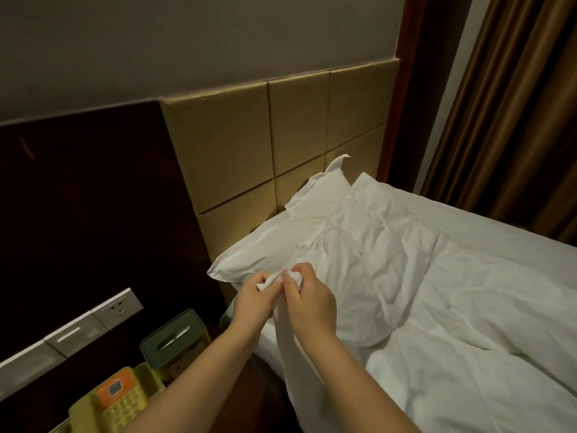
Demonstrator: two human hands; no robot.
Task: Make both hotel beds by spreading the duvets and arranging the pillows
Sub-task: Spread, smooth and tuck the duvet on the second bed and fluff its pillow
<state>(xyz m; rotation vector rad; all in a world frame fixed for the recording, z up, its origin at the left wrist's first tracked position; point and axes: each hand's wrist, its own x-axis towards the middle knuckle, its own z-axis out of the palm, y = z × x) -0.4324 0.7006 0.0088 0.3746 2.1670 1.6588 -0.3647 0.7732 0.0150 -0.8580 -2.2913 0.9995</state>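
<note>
A white duvet (437,276) lies crumpled over the bed, reaching up to a white pillow (299,214) that leans against the tan padded headboard (249,135). At the bed's near left edge my left hand (254,300) and my right hand (307,300) both grip the duvet's bunched top corner, fingers curled into the cloth, side by side and touching. A strip of the duvet hangs down between my forearms. The pillow's lower left end sits just behind my hands.
A dark nightstand at the lower left carries a green tissue box (175,342) and a yellow telephone (115,401). A switch and socket panel (93,323) runs along the dark wall board. Brown curtains (515,104) hang past the bed's far side.
</note>
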